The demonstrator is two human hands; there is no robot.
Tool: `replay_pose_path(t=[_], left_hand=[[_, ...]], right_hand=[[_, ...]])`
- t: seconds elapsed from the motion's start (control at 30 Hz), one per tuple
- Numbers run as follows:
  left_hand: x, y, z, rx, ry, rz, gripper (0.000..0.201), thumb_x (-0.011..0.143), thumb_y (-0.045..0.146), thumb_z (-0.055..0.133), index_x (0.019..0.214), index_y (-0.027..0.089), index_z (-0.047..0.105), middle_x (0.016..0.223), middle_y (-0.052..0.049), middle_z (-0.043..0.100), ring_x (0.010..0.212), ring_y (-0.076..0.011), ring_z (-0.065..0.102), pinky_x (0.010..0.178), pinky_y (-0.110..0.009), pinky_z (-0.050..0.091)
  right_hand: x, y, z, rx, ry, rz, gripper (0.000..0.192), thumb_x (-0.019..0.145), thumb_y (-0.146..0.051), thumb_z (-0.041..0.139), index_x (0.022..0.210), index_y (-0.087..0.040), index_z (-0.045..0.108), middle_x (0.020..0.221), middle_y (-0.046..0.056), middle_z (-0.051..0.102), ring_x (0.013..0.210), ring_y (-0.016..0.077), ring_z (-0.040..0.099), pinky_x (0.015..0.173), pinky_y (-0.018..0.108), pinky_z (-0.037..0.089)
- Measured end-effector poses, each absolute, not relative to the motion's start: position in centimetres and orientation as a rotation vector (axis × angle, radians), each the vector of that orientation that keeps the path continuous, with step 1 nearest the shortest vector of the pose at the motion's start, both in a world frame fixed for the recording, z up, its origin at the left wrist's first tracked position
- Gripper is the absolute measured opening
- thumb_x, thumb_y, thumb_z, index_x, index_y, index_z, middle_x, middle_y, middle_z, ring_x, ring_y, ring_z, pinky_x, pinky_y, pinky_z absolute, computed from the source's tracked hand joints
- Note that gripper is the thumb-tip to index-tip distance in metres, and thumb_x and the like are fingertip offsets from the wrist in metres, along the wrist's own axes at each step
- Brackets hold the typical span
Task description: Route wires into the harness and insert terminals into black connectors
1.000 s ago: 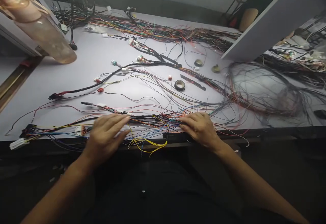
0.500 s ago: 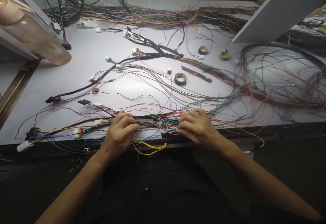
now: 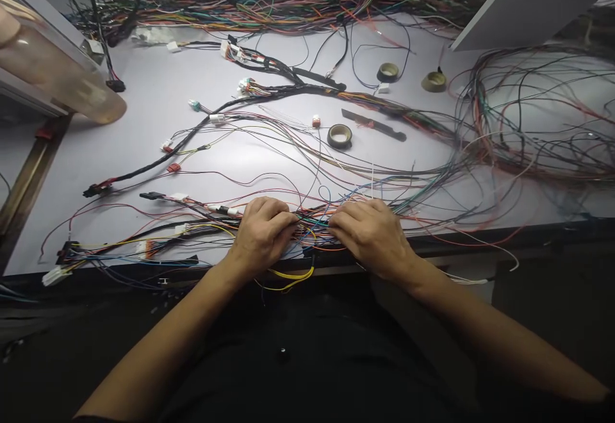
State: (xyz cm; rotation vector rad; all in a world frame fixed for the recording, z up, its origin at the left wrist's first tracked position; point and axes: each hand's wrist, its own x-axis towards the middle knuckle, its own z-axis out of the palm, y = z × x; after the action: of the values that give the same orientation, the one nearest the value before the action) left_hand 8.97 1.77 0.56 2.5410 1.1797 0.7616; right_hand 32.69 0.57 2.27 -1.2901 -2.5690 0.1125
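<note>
Both left hand [image 3: 262, 234] and right hand [image 3: 372, 234] pinching wire bundle [image 3: 314, 223] between them, close to table edge [image 3: 432, 257]; open tabletop beyond.

I see my left hand [image 3: 263, 234] and my right hand [image 3: 372, 234] lying side by side on the multicoloured wire bundle [image 3: 312, 224] at the near edge of the flat grey worktable [image 3: 144, 115]; the fingertips of the two nearly meet over it. Below my left fingers a loop of yellow wires [image 3: 288, 275] hangs over the table edge. Left of my left fingers lies a white plastic connector [image 3: 55, 275]. Beyond my fingers sits a dark roll of tape [image 3: 339, 136], with a flat black strip [image 3: 373, 125] just right of it. Far right of my right fingers spreads a loose tangle of thin wires [image 3: 533, 122].
</note>
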Motion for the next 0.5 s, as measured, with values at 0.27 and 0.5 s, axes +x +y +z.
replay_pose_path(t=[0.27, 0.5], left_hand=[[9.1, 1.9, 0.7, 2.447, 1.061, 0.832, 0.010, 0.088, 0.015, 0.055, 0.094, 0.021, 0.061, 0.095, -0.007, 0.062, 0.090, -0.0186, 0.056, 0.082, -0.037, 0.047], [9.1, 1.8, 0.3, 2.459, 1.026, 0.875, 0.011, 0.087, 0.013, 0.056, 0.095, 0.019, 0.060, 0.101, -0.009, 0.064, 0.094, -0.0194, 0.056, 0.083, -0.037, 0.048]], right_hand=[[31.4, 1.6, 2.1, -1.345, -2.526, 0.097, 0.027, 0.098, -0.027, 0.048, 0.078, -0.020, 0.066, 0.077, 0.002, 0.065, 0.062, 0.0140, 0.048, 0.062, 0.031, 0.028], [29.9, 2.5, 4.1, -1.477, -2.768, 0.197, 0.017, 0.092, -0.024, 0.058, 0.080, -0.020, 0.069, 0.078, 0.002, 0.066, 0.062, 0.0139, 0.053, 0.055, 0.031, 0.022]])
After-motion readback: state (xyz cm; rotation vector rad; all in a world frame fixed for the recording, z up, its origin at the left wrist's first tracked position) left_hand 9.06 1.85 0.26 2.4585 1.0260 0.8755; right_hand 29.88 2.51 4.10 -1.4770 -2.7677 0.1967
